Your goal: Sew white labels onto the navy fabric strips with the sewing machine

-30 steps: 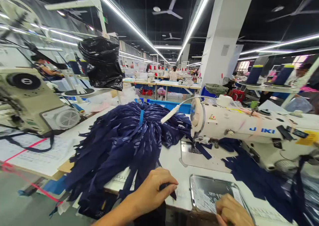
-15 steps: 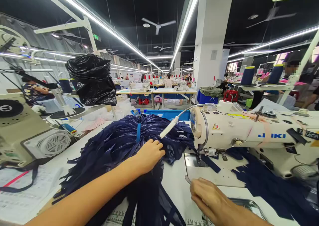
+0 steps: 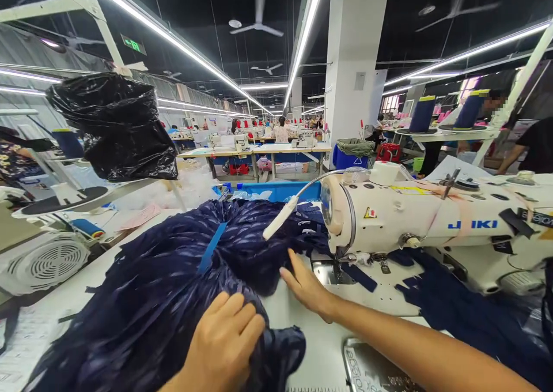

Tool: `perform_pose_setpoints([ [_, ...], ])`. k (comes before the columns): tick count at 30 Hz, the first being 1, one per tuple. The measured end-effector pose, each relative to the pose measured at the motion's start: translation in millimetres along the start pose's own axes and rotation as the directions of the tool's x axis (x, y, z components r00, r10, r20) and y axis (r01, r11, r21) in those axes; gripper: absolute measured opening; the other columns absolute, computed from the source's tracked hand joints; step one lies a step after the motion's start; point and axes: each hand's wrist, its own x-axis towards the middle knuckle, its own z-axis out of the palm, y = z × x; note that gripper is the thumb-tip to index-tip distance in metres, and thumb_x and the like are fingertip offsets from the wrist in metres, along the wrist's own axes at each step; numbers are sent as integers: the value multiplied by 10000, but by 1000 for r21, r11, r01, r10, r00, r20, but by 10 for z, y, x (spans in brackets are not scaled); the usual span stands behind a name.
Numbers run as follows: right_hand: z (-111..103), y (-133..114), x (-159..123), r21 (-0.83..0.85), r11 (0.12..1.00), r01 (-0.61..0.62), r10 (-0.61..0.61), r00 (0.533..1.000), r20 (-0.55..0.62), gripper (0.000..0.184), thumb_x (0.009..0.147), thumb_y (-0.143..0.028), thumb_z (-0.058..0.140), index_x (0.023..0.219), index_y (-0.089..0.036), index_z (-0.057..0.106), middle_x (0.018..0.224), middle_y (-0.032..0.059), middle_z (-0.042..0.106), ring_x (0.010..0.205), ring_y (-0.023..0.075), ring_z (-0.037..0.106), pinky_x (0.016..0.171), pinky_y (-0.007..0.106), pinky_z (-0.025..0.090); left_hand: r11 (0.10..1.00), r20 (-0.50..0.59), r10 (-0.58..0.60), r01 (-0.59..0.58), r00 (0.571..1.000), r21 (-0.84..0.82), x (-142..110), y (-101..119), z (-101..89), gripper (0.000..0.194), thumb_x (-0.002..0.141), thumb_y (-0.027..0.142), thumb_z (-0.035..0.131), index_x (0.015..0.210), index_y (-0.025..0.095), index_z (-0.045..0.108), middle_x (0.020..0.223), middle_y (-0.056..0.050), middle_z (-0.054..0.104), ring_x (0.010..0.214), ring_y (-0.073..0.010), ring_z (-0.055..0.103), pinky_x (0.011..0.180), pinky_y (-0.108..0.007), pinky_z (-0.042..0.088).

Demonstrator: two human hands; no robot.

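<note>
A: Left hand, what do we record?

B: We see its fingers bent down into a large spread bundle of navy-blue fabric strips. The fingertips are hidden, so we cannot tell whether it pinches a strip. The bundle lies under this hand and extends to its left and beyond it.

A: Any tie on the bundle?

B: We note a flat bright-blue band across the strips, just beyond the left hand.

A: Right hand?

B: Spread: thumb parted from the fingers, fingertips at the bundle's near-right edge. We cannot tell if they touch it. The palm is over the white flat surface.

A: Around that hand?

B: A white sewing machine with blue lettering stands beyond it and to its right. The shiny metal needle plate is just beside it. Above the fingers, we log a slim white lamp head on a bent metal neck.

A: Farther right?

B: Loose navy-blue cloth pieces, well apart from the hand. Below its forearm we find a shiny rectangular metal tray, partly covered.
</note>
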Motion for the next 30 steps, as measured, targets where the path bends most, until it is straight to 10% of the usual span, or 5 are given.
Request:
perform_pose_setpoints([
  [10,-246,52,787,34,999,-29,30,999,-45,400,895,-261,323,1246,-106,436,1272,107,481,1182,187,426,1010,329,298,964,169,74,-115,983,241,586,-247,955,257,776,10,434,588,153,536,575,-34,513,612,-187,449,584,-305,291],
  [16,-536,146,24,78,997,22,-27,998,59,334,885,-252,351,1142,-157,541,1160,68,578,1092,164,511,945,301,374,972,266,220,-234,939,22,352,-36,921,288,799,-3,362,657,148,563,663,-46,547,600,-178,447,583,-300,321],
  [21,-1046,162,-657,25,998,53,-54,998,29,163,811,-190,487,891,-136,618,886,57,652,846,151,595,766,254,448,936,128,262,-220,957,-274,133,393,713,383,806,-11,239,644,165,538,662,-51,533,583,-176,431,578,-302,304],
  [24,-1392,186,-938,-126,990,63,-65,998,-7,110,792,-140,505,731,-143,596,709,14,602,689,120,556,665,220,426,898,183,302,-215,936,-384,230,543,601,348,799,5,267,631,169,524,631,-37,513,552,-166,412,551,-295,278],
  [30,-1811,146,-1429,-525,830,188,-37,958,285,135,823,-149,497,729,-166,593,716,18,578,685,131,524,646,242,364,907,136,247,-179,960,-381,661,631,795,289,827,93,372,582,170,506,571,-20,500,610,-177,432,585,-302,276],
])
